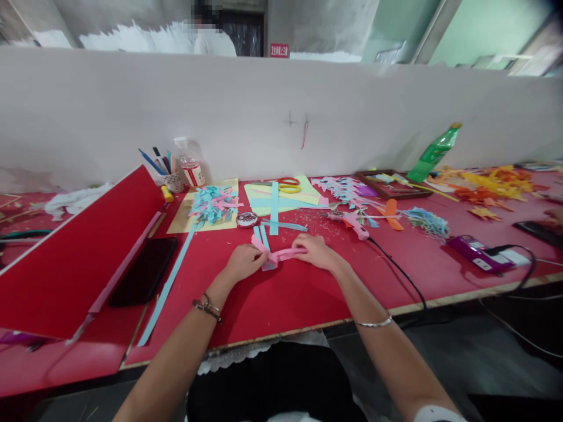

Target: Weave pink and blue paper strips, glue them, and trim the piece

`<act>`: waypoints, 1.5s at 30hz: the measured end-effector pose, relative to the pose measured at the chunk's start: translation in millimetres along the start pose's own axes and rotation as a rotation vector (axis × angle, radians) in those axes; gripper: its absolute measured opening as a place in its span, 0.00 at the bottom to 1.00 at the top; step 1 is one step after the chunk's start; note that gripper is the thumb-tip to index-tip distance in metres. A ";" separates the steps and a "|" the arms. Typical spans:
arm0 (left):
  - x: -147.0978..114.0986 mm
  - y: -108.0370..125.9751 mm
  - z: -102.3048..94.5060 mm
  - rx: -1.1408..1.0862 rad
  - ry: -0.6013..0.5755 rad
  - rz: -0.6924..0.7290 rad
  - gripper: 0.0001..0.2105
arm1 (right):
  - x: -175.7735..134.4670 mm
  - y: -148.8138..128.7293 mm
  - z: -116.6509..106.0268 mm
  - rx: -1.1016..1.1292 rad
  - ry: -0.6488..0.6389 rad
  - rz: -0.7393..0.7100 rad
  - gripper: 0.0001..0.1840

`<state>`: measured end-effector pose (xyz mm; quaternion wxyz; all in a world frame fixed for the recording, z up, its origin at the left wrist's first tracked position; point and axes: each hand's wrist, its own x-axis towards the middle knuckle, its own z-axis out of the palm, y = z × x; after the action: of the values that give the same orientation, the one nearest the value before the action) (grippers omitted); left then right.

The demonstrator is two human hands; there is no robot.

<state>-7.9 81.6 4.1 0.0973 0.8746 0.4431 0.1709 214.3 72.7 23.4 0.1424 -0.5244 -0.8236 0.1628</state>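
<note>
Pink paper strips, crossed or folded together, lie between my hands above the red tabletop. My left hand pinches them at the left, where a short pink end stands up. At the right, the fingers of my right hand are closed on the far end of a strip. Just behind my left fingers lie narrow blue paper strips. A small round tin sits beyond them, beside a pile of blue and pink paper pieces. A pink glue gun rests to the right of my right hand.
Scissors lie on coloured paper sheets at the back. A black phone and a leaning red board are on the left. To the right are a purple power strip, its cord, and a tilted green bottle. A person stands behind the partition.
</note>
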 end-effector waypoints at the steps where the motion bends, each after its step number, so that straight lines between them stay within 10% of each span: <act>1: 0.0 0.0 -0.1 0.002 0.001 0.002 0.22 | 0.1 0.3 -0.8 -0.006 -0.001 0.008 0.04; 18: 2.0 3.4 -2.8 0.024 -0.025 0.015 0.20 | -9.6 3.3 -2.4 0.061 0.061 0.203 0.07; 33: 1.2 3.7 -2.6 0.021 -0.009 0.009 0.21 | -21.5 5.9 -4.8 0.338 0.150 0.055 0.13; 41: 0.6 3.2 -2.5 0.017 -0.016 0.010 0.22 | -24.2 20.1 -18.9 0.013 0.073 0.164 0.15; 45: 0.1 2.1 -1.8 0.007 -0.022 0.011 0.22 | -20.5 9.0 -17.7 -0.040 0.047 -0.084 0.13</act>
<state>-6.9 80.4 6.4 0.0982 0.8793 0.4378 0.1601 237.2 59.7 34.4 0.1578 -0.4957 -0.8445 0.1277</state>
